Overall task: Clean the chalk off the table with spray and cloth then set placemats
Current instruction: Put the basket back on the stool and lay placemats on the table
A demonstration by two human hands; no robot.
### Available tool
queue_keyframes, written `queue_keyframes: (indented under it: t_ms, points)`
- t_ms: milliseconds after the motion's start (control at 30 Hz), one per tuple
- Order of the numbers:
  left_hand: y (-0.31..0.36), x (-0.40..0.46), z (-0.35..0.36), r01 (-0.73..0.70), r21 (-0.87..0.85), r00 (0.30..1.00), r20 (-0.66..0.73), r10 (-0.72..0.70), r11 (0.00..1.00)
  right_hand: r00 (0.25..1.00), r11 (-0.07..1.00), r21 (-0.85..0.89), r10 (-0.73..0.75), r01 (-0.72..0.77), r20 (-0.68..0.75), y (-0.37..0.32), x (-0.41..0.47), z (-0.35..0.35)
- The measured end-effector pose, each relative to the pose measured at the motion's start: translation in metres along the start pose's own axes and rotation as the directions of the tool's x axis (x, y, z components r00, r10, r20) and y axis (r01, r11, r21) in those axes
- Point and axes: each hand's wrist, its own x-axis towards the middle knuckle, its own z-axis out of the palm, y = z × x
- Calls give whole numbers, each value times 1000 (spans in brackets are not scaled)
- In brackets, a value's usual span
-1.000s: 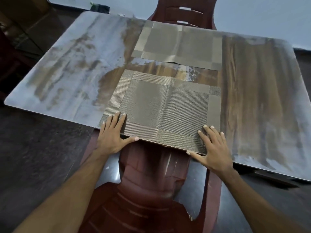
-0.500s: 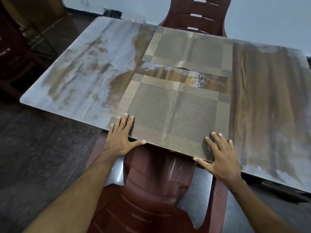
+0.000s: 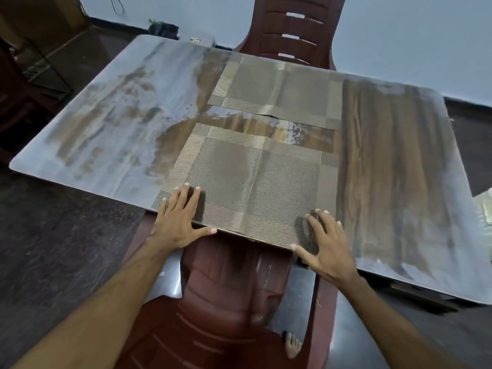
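Near placemat [image 3: 255,187] lies flat at the tabletop [image 3: 399,155] near edge, long axis along that edge. Left hand [image 3: 177,221] presses its left corner, right hand [image 3: 326,246] its right corner, fingers spread flat. Far placemat [image 3: 279,90] lies beyond, apart.

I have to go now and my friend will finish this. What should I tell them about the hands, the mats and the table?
Left hand: open, fingers flat on the near placemat's left front corner.
Right hand: open, flat on its right front corner.
Near placemat: lies at the table's front edge, above the near chair.
Far placemat: lies flat at the far edge, in front of the far chair.
Done: both placemats are down.
Left: pale, chalky-looking smears cover the table's left part and right edge, so wiping looks unfinished. No spray in view.
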Motion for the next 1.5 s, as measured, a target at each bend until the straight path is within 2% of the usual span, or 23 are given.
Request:
queue_keyframes:
  t_ms: [133, 267, 500, 700, 767, 833, 900, 1233, 1500]
  points:
    - [36, 9, -13, -108, 27, 991, -71, 110, 994, 996, 997, 53, 52, -48, -78, 3, 32, -28]
    - [77, 37, -18, -159, 9, 976, -149, 158, 987, 990, 997, 45, 69, -64, -120, 21, 110, -51]
    - [104, 108, -9, -80, -35, 989, -126, 75, 996, 1000, 993, -114, 20, -22, -25, 71, 260, -52]
    - [111, 125, 20, 3, -79, 984, -175, -17, 997, 991, 970, -208, -116, 127, 64, 79, 345, -37]
    - [112, 124, 28, 16, -52, 974, -224, -27, 999, 989, 976, -193, -78, 101, 123, 76, 360, -30]
    - [113, 123, 29, 24, -37, 968, -248, -32, 999, 979, 987, -163, 19, 14, 202, 74, 365, -23]
    - [113, 123, 29, 22, -19, 966, -255, -26, 1000, 971, 985, -168, 77, -39, 224, 75, 365, -15]
    - [115, 123, 27, 32, -1, 968, -247, -32, 999, 988, 977, -194, 111, -89, 106, 75, 361, -1]
    - [116, 123, 26, 35, -2, 972, -231, -35, 999, 986, 974, -213, 112, -84, 123, 75, 363, -3]
